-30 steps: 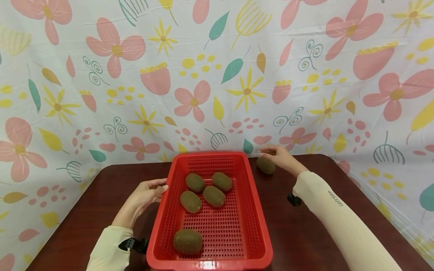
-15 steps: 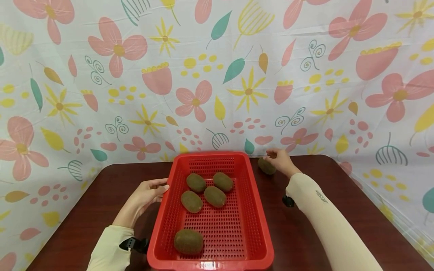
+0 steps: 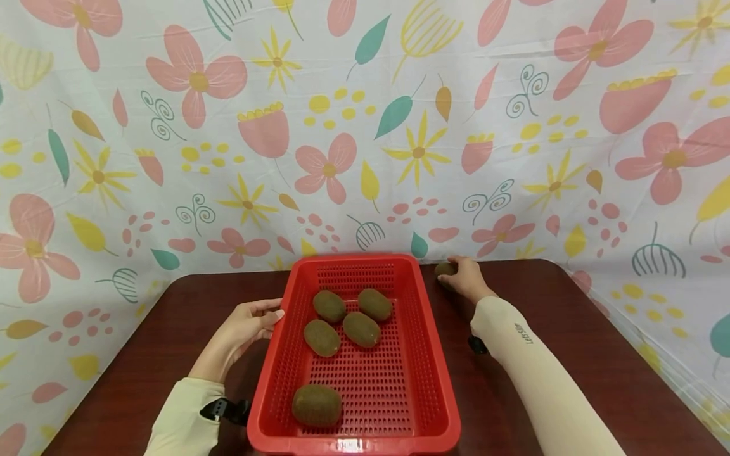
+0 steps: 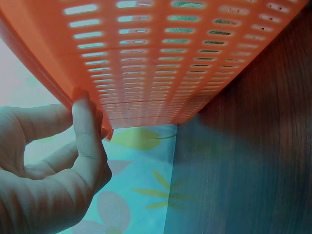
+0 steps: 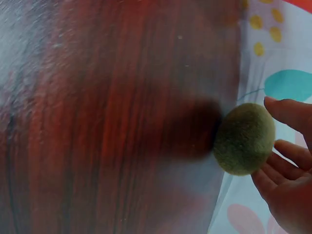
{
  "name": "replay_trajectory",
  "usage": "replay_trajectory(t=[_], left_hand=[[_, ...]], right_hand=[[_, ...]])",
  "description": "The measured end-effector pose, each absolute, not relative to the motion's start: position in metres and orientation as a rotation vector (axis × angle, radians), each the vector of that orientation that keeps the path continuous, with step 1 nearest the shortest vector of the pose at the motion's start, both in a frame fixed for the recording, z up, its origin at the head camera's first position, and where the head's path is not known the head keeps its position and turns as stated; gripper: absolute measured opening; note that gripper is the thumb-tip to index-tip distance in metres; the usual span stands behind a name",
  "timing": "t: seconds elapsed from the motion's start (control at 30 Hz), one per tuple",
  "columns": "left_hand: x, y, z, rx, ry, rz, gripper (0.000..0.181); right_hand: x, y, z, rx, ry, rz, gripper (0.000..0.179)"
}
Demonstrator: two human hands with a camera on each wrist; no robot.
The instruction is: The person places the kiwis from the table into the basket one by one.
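My left hand (image 3: 245, 332) pinches the left rim of a red plastic basket (image 3: 430, 335) between thumb and fingers. In the left wrist view the fingers (image 4: 87, 131) bend at the rim beside the slotted wall. At the table's back edge, right of the basket, my right hand (image 3: 470, 278) grips a brown fuzzy kiwi (image 3: 443, 271). The right wrist view has the thumb (image 5: 287, 112) on one side of that kiwi and curled fingers on the other. Part of the kiwi is behind the hand in the head view.
Inside the basket lie several kiwis, most grouped toward the far half, with one kiwi (image 3: 317, 405) near the front left. The dark wooden table (image 3: 547, 304) ends at a flower-patterned cloth (image 3: 365, 126) that hangs behind it.
My right hand has come down and slightly left around the loose kiwi, from hovering over it to gripping it. The left hand and the basket stay in place.
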State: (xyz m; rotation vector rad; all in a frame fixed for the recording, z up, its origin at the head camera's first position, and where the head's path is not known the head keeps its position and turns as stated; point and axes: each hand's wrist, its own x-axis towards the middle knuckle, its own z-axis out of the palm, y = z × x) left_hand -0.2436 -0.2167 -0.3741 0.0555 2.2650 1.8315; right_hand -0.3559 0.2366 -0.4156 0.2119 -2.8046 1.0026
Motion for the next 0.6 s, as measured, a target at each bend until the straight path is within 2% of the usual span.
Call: replay_trajectory(t=[0.6], left_hand=[[-0.2437, -0.2174, -0.3741, 0.076, 2.255, 1.826, 0.047]], right_hand=[[-0.354, 0.2346, -0.4188, 0.162, -2.867, 0.769, 0.049]])
